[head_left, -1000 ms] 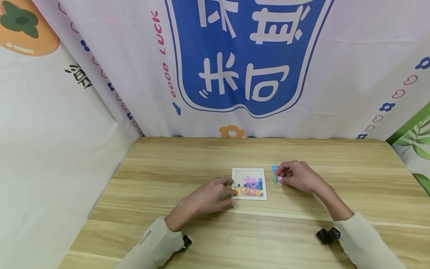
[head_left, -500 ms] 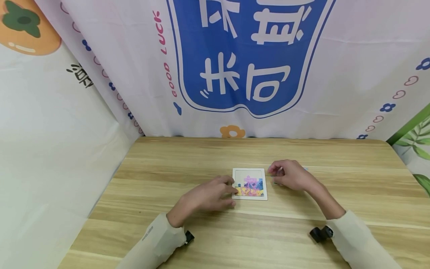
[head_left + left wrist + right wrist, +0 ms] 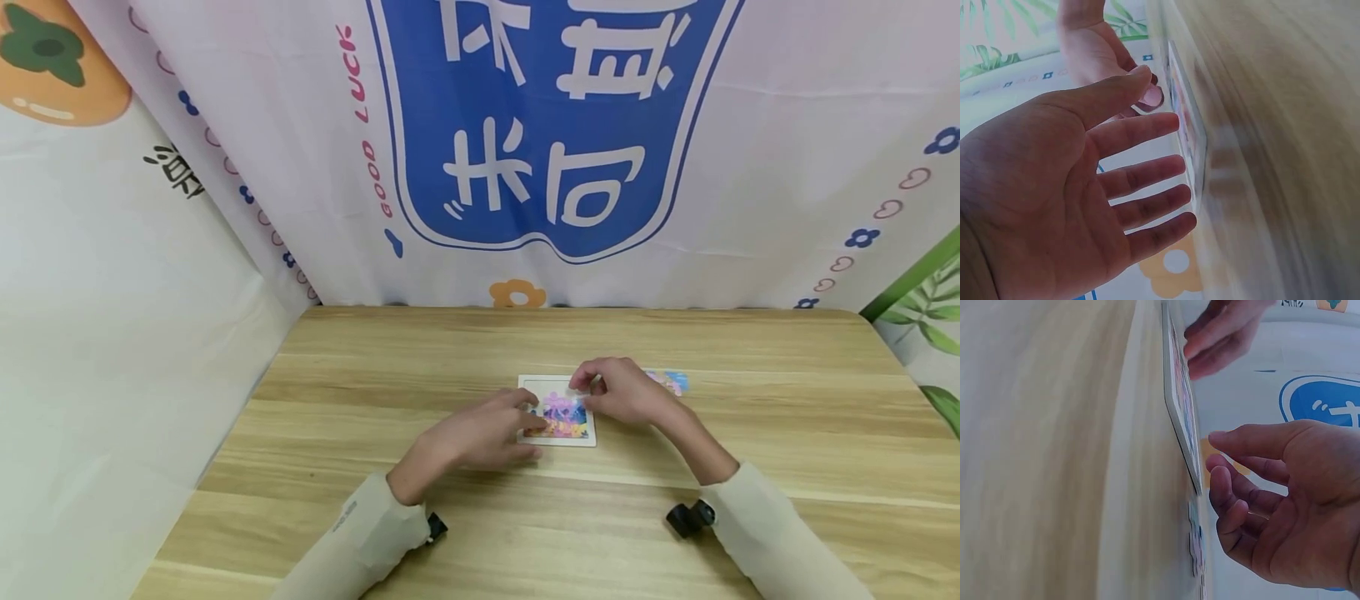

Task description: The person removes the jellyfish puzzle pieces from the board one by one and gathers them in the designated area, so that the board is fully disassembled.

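Puzzle (image 3: 573, 442): flat, centre bench (image 3: 570, 517), yellow edge pointing nearside; long axis unclear
Left grip (image 3: 487, 433): released, fingers straight at puzzle's left
Right grip (image 3: 621, 390): released, loosely curled by far-right corner
Surface: wood-grained, pieces (image 3: 677, 382) right
Room: printed drapes (image 3: 787, 167)

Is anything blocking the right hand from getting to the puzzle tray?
Nothing visible is. The right hand is right by the far right corner of the puzzle tray. The left hand reaches over the left side, away from that corner, and the loose pieces lie off to the right.
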`<state>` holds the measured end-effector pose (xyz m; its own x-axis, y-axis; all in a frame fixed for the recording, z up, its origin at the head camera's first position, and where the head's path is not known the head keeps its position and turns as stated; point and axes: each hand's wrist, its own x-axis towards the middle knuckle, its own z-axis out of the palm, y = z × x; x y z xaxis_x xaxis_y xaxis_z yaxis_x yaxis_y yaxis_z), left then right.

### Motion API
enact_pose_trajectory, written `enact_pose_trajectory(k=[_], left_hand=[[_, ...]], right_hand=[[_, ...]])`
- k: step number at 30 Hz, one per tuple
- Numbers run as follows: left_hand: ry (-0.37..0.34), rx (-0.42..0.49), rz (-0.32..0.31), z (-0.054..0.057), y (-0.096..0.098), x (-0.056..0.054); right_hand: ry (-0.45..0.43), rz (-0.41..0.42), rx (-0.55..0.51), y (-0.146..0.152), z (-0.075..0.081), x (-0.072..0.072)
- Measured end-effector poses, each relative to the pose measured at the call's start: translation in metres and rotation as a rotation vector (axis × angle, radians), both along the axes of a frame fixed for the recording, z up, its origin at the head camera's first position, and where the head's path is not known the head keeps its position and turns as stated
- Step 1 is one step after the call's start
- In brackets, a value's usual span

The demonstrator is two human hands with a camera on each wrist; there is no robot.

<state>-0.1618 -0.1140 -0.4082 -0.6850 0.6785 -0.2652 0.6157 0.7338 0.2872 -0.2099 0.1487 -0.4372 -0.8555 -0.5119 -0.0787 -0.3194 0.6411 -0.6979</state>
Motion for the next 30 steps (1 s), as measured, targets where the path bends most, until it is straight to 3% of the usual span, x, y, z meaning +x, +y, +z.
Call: enact_pose_trajectory(k=[12, 24, 30], left_hand=[[-0.054, 0.01, 0.015, 0.0, 0.005, -0.007], [-0.013, 0.01, -0.029, -0.005, -0.002, -0.007], [0.001, 0.014, -0.021, -0.009, -0.001, -0.005]], right_hand=[[-0.07, -0.009, 0.01, -0.021, 0.001, -0.002], [-0.082, -0.001, 0.006, -0.033, 0.003, 0.001], [-0.06, 0.0, 0.011, -0.036, 0.001, 0.005]])
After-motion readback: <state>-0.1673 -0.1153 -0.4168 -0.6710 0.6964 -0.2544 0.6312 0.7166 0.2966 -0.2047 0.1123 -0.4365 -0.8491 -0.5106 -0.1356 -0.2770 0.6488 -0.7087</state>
